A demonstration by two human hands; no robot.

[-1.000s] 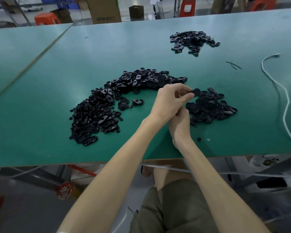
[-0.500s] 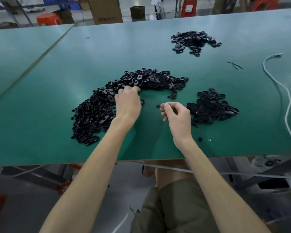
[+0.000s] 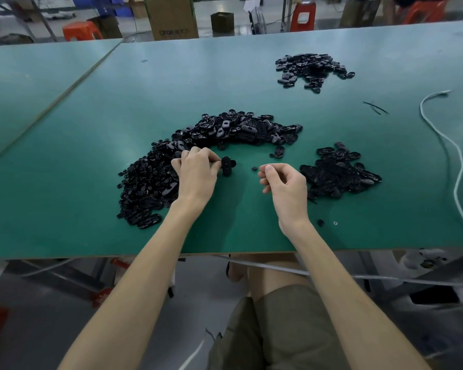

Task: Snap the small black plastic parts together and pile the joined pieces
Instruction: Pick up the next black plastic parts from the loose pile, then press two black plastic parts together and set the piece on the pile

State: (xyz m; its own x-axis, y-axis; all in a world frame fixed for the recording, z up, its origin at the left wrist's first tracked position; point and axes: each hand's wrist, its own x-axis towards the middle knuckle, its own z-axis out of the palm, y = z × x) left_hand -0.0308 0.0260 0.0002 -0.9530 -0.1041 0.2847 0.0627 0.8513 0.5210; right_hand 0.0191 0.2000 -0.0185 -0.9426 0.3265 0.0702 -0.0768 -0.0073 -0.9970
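Observation:
A big curved heap of loose black plastic parts (image 3: 198,145) lies on the green table (image 3: 91,129). My left hand (image 3: 195,174) is at the heap's inner edge and pinches an oval black part (image 3: 227,166) just above the table. My right hand (image 3: 284,182) hovers to the right with its fingers curled and thumb against the forefinger; I cannot see anything in it. A tiny black piece (image 3: 254,168) lies just left of its fingertips. A smaller pile of black pieces (image 3: 340,172) sits to the right of that hand.
A third pile of black parts (image 3: 310,68) lies far back right. A white cable (image 3: 455,156) snakes along the right side. Two small bits (image 3: 320,222) lie near the front edge. Thin black strips (image 3: 376,106) lie mid-right. Boxes and stools stand beyond the table.
My hands have separated from the right pile. The left hand reached into the big heap and came back holding an oval part; the right hand stayed near the centre with fingers curled.

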